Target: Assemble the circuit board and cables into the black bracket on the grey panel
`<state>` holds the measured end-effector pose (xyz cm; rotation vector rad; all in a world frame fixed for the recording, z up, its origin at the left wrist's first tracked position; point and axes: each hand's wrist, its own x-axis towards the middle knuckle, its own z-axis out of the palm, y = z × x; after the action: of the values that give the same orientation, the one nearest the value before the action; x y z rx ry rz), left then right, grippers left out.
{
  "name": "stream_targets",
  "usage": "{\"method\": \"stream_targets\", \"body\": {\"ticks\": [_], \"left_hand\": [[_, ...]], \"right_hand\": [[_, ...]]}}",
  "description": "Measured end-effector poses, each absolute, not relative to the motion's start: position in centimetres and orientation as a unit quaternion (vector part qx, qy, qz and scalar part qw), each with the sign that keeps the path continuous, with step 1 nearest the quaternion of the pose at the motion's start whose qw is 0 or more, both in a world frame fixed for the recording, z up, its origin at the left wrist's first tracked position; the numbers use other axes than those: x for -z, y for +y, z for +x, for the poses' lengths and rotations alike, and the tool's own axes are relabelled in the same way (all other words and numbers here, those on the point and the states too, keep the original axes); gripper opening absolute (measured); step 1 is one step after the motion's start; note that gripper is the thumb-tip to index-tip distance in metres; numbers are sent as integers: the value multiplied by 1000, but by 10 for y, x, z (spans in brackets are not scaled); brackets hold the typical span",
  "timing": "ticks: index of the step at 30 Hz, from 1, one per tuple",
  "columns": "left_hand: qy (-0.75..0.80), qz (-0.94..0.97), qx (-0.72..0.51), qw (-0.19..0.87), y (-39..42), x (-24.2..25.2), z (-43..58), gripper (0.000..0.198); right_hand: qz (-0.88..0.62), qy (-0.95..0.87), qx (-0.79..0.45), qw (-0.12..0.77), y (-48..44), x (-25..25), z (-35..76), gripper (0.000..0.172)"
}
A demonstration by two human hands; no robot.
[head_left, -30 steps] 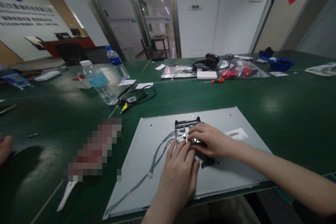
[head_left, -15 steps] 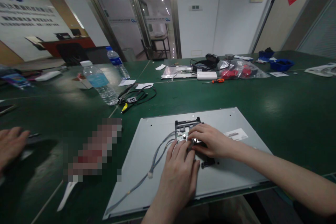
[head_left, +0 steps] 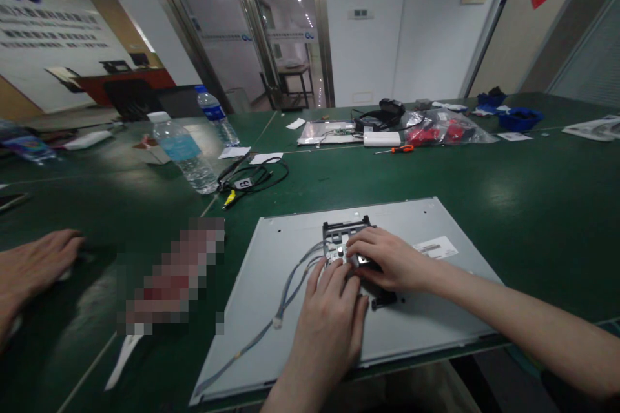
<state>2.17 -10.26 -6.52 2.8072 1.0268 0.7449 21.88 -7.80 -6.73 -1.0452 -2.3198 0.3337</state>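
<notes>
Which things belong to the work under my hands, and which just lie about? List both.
Apparently in the work:
- pale panel
- black frame
- circuit board
- grey cables

Apparently just lying about:
- white-capped bottle
- blue-capped bottle
- orange-handled screwdriver
- clear plastic bag

- Flat panel (head_left: 256, 258) is presenting pale grey, marked by small dark holes.
- Frame (head_left: 346, 227) on it is showing black.
- Wiring (head_left: 287, 287) is showing grey, with yellowish bands and a white connector (head_left: 277, 322).
- Sticker (head_left: 436, 247) is displaying dark print on white.
- Tabletop (head_left: 547, 226) is showing deep green, crossed by pale seam lines.
- Nearer bottle (head_left: 180, 147) is carrying a light-blue label and white cap; farther bottle (head_left: 212, 110) is bearing a blue cap.
- Coiled cable (head_left: 264, 174) is showing black, with a white tag (head_left: 243, 184).
- Screwdriver (head_left: 403, 149) is displaying an orange-and-black handle.
- Clear bag (head_left: 477, 129) is revealing red contents.
</notes>
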Motion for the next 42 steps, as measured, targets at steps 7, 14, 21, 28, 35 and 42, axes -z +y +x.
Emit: {"method": "stream_targets", "body": {"ticks": [7, 14, 21, 28, 35, 42], "left_hand": [[332, 911, -242, 33, -102, 65, 22, 19], [336, 909, -246, 28, -104, 64, 22, 19], [344, 906, -248, 22, -104, 65, 23, 22], [343, 904, -253, 14, -103, 63, 23, 22], [345, 906, -247, 9, -103, 63, 22, 21], [332, 912, -239, 4, -99, 69, 20, 30]], "right_hand": [[-393, -867, -128, 277, -79, 65, 219, 21], [-396, -866, -124, 278, -78, 67, 220, 23], [-391, -869, -127, 276, -78, 66, 221, 25], [-390, -869, -128, 278, -78, 66, 221, 28], [-385, -871, -128, 278, -80, 62, 221, 27], [-383, -873, -123, 275, -79, 62, 219, 19]]}}
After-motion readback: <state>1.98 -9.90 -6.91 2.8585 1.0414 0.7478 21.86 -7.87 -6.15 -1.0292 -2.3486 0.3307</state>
